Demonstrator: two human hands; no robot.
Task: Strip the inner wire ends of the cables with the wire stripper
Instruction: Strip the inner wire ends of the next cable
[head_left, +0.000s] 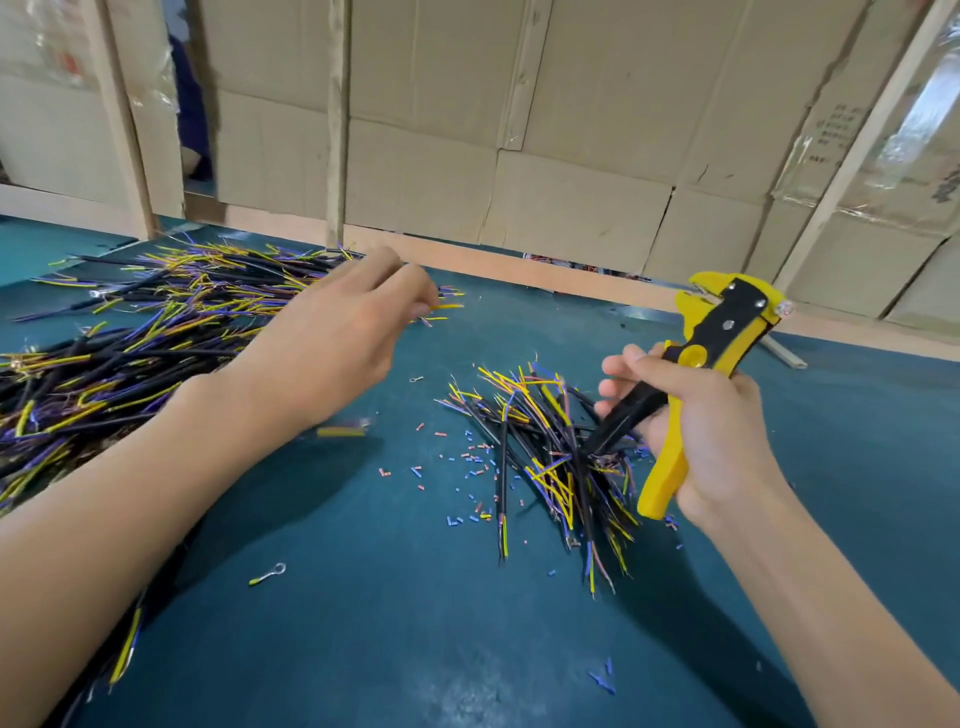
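Wire stripping at the counter (395, 597), stripper lifted.
Right hand (701, 436) grips the yellow-and-black wire stripper (711, 353) just above and right of the small cable pile (545, 457). Left hand (343, 332), fingers curled, reaches over the large cable heap (156, 332) left of that pile; whether it pinches a wire, cannot tell.

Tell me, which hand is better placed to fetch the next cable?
Left. The left hand already reaches over the big cable pile, while the right hand is busy gripping the wire stripper.
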